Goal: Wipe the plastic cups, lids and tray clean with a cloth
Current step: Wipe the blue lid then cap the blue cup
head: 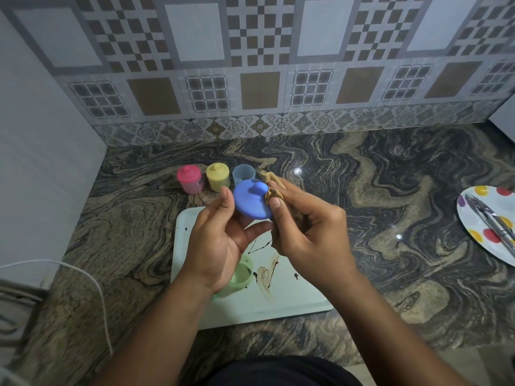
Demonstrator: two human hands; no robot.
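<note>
Contact point: left hand (220, 240) grips blue lid (250, 206), knob (260, 188) side up; right hand (306, 232) pinches cloth (272, 192) against the lid's right rim, above tray (292, 299) far edge.

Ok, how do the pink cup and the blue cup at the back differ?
The pink cup wears its knobbed lid; the blue cup is open, lidless. The pink cup is at the row's left end, the blue cup at its right. Both stand upright on the counter behind the tray.
</note>
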